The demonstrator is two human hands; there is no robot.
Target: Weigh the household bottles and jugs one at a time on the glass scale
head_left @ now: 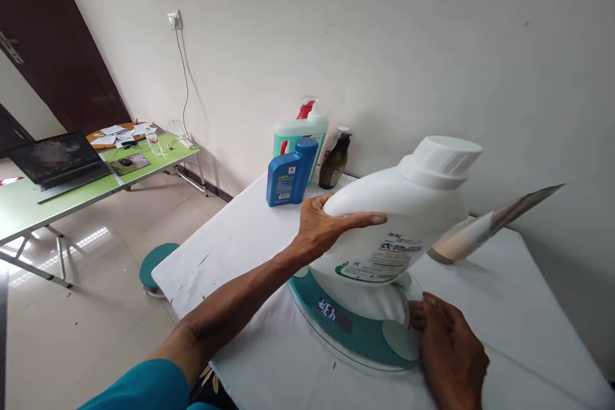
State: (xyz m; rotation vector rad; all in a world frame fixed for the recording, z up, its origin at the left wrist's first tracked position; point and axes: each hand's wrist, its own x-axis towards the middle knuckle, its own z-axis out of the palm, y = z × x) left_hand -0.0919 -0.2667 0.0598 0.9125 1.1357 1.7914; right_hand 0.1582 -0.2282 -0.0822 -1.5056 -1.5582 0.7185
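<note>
My left hand (321,224) grips a large white laundry detergent bottle (384,205) by its handle side, the thumb lying along its front. The bottle leans to the right, its ribbed white cap (446,157) on and its printed label facing me. Beneath it lies a round glass digital scale (331,307) with a teal band and lit digits. At the scale's right edge, close to the bottle's lower end, is my right hand (454,349), fingers bent inward. What those fingertips hold, if anything, is hidden.
Behind the scale stand a blue bottle (291,176), a green pump bottle (318,134) and a dark pump bottle (335,160). A tilted, blurred tapering pack (473,234) is at the right. Leftward are a green table (72,189) with a laptop (57,163) and a teal stool (156,262).
</note>
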